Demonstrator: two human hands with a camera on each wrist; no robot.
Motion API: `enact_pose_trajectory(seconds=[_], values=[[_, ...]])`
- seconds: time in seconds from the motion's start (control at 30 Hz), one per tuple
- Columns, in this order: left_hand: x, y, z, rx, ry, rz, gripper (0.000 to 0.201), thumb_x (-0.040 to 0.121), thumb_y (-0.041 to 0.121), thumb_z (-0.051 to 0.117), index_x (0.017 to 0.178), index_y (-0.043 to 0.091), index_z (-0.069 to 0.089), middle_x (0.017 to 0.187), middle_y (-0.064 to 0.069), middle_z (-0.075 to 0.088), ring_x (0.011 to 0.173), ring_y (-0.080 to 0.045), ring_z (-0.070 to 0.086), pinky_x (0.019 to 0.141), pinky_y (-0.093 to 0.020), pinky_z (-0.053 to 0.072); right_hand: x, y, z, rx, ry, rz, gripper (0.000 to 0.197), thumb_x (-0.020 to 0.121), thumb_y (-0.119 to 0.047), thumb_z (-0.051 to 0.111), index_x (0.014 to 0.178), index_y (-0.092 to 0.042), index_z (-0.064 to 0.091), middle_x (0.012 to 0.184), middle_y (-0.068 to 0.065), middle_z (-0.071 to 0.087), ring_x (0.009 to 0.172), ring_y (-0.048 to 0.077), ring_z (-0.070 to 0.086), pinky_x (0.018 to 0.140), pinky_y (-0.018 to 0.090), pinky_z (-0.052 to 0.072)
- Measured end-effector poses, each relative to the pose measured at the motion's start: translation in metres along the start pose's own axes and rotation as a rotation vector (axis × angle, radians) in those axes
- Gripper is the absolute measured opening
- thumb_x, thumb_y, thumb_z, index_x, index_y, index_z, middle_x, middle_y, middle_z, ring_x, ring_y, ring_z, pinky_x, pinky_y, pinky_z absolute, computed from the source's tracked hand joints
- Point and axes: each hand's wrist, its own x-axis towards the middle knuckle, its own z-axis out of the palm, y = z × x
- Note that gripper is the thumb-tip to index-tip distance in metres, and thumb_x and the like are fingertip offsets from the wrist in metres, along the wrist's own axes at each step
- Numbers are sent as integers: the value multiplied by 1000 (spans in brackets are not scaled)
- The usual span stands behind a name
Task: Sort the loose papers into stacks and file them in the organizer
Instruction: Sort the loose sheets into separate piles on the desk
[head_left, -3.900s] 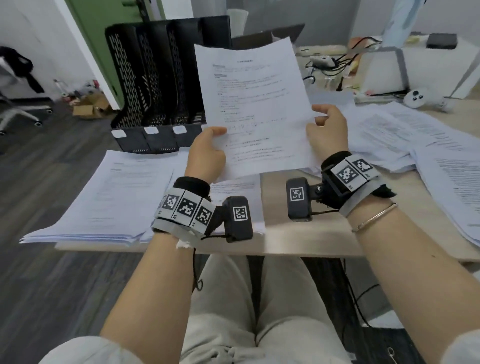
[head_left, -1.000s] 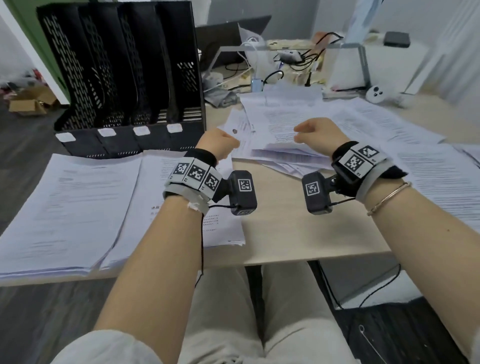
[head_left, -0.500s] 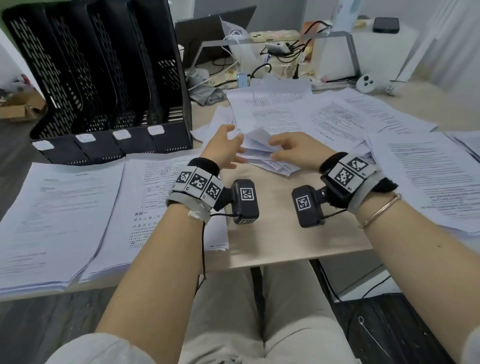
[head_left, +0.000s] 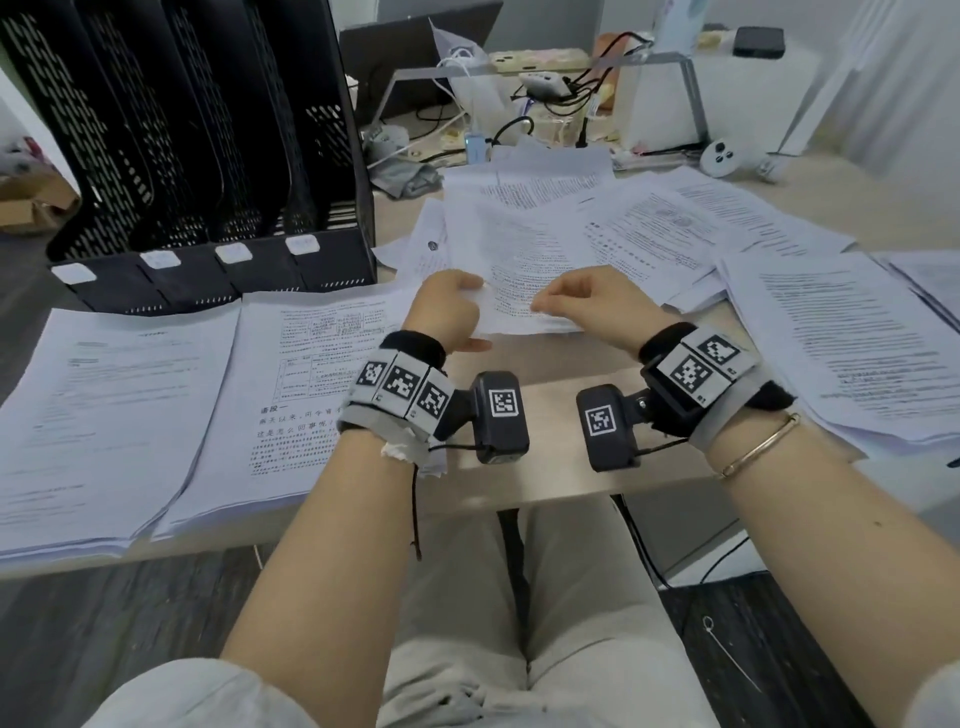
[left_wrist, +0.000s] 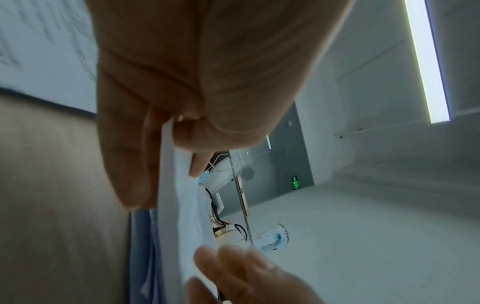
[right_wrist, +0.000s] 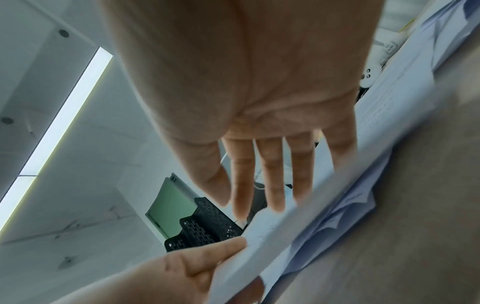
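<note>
Sheet (head_left: 511, 280) now lifted off loose pile (head_left: 670, 228); left hand (head_left: 448, 312) pinches its corner, right hand (head_left: 592, 304) fingers straight, touching sheet edge.

Print on the loose papers (head_left: 654, 234) too small to read — organizer (head_left: 171, 130) cut off at top-left edge

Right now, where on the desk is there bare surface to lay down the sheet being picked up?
Bare wood shows along the near desk edge, between the printed stack on the left and the right-hand pile. Behind both hands the loose sheets overlap thickly; cables crowd the back.
</note>
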Motion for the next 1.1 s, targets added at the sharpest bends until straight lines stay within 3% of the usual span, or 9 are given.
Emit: enact_pose_trajectory(seconds=[0.13, 0.27, 0.4, 0.5, 0.63, 0.73, 0.87, 0.93, 1.1], values=[[-16, -14, -5, -30, 130, 154, 63, 80, -20, 29, 130, 11, 51, 137, -2, 38, 111, -21, 46, 68, -30, 59, 6, 13, -4, -43, 158, 109, 27, 87, -13, 61, 114, -12, 63, 127, 1, 58, 121, 12, 48, 96, 20, 31], [-19, -19, -25, -88, 280, 295, 67, 76, -21, 29, 127, 14, 53, 133, -1, 44, 118, -22, 49, 71, -28, 59, 12, 18, -1, -43, 230, 250, 63, 82, -18, 62, 139, -13, 36, 134, 5, 49, 124, 25, 47, 104, 38, 38], [-20, -27, -48, -151, 447, 318, 71, 70, -19, 30, 130, 15, 50, 131, 2, 46, 128, -20, 43, 99, -42, 47, 11, 0, 13, 218, 298, 146, 57, 88, -1, 51, 138, -19, 31, 98, 7, 61, 72, 15, 65, 66, 29, 55], [-27, -28, -62, -125, 483, 341, 68, 72, -20, 32, 127, 15, 53, 132, 2, 50, 128, -14, 43, 105, -25, 40, 11, -20, 26, 277, 330, 19, 33, 88, 7, 41, 110, -14, 55, 93, 9, 61, 53, 8, 63, 49, 25, 52], [-37, -34, -81, -113, 446, 343, 56, 74, -15, 40, 115, 18, 61, 118, 4, 57, 115, -16, 55, 91, -35, 53, 17, -33, 44, 350, 351, -55, 32, 90, 10, 40, 98, -6, 67, 105, 12, 64, 59, 8, 67, 59, 29, 59], [-46, -37, -95, -169, 373, 278, 51, 82, -14, 41, 124, 11, 54, 126, 1, 47, 100, -18, 63, 72, -28, 59, 21, -48, 56, 430, 378, -104, 31, 90, 11, 41, 96, -6, 67, 101, 9, 65, 59, 7, 68, 56, 25, 57], [-57, -39, -118, -167, 381, 291, 49, 87, -10, 40, 129, 11, 51, 129, 4, 46, 60, -10, 68, 72, -28, 59, 27, -70, 72, 499, 357, -164, 29, 91, 9, 43, 92, -8, 67, 95, 2, 65, 66, 11, 69, 57, 24, 56], [-59, -42, -132, -176, 458, 295, 48, 88, -11, 39, 129, 10, 51, 134, 1, 46, 65, -13, 67, 67, -24, 58, 30, -79, 81, 522, 303, -159, 29, 90, 8, 43, 92, -7, 67, 99, 7, 66, 74, 14, 70, 60, 27, 56], [-67, -54, -173, -320, 718, 297, 54, 83, -15, 33, 129, 8, 49, 132, -3, 44, 113, -22, 54, 60, -20, 56, 35, -89, 105, 432, 136, -102, 23, 89, 0, 49, 93, -11, 69, 105, 12, 65, 85, 12, 67, 70, 35, 60]])
